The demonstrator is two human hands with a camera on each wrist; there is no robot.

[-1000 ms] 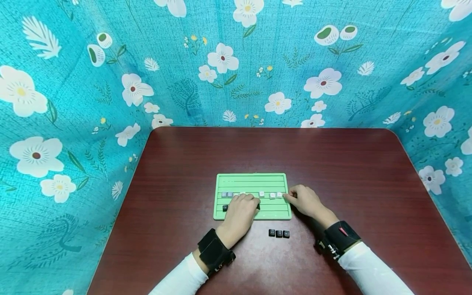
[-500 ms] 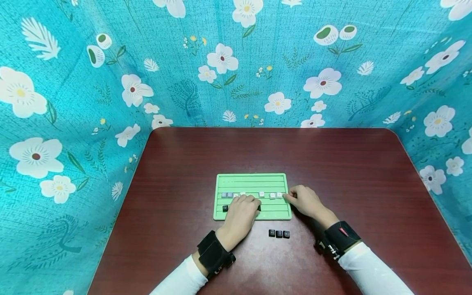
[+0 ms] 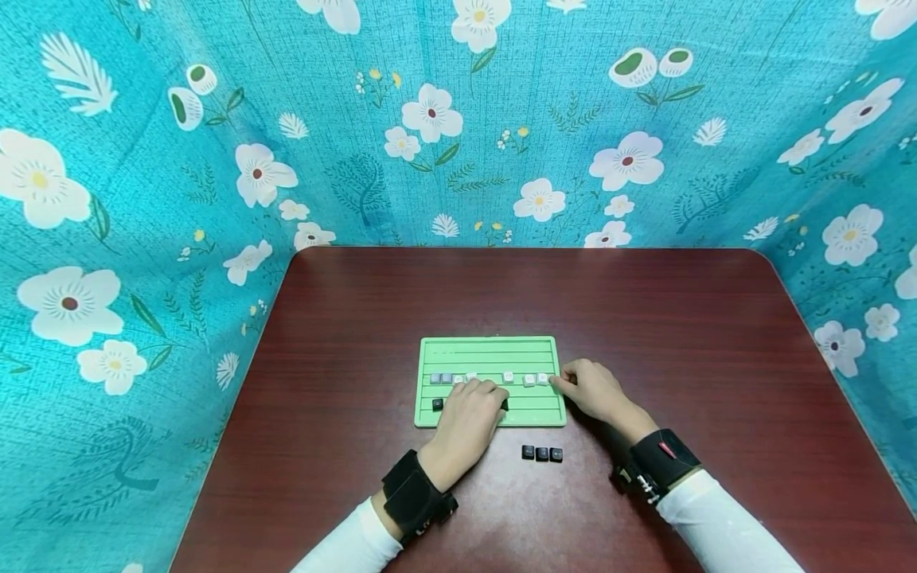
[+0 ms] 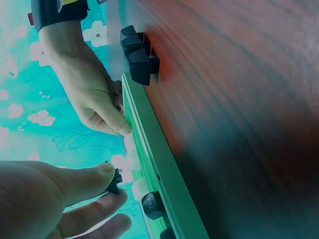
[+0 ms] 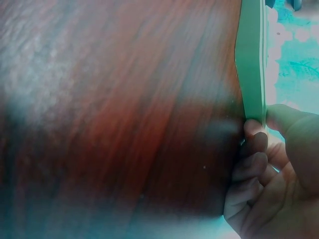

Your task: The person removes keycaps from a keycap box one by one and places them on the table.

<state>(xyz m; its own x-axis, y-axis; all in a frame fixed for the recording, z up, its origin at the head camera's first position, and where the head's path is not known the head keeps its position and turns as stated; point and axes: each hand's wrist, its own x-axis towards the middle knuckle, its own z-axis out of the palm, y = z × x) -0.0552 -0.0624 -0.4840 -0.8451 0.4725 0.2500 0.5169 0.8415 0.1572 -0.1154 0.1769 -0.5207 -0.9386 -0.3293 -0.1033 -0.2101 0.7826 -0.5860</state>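
Note:
A green ridged board (image 3: 487, 345) lies on the table, bearing a row of white and grey keycaps (image 3: 508, 377) and a black keycap (image 3: 438, 405) at its lower left. My left hand (image 3: 469, 422) is over the board's lower middle and hides part of it. In the left wrist view its thumb and finger pinch a black keycap (image 4: 114, 182) just above the board; another black keycap (image 4: 153, 204), with faint lettering, sits on the board below. My right hand (image 3: 595, 390) grips the board's right edge, thumb on top and curled fingers (image 5: 255, 142) at the side.
Three black keycaps (image 3: 542, 454) stand in a short row on the dark red-brown table (image 3: 344, 334), just in front of the board. A blue flowered cloth (image 3: 487, 159) hangs behind the table and at both sides.
My left hand has shifted very slightly to the right over the board. The right hand and the loose keycaps stay where they were.

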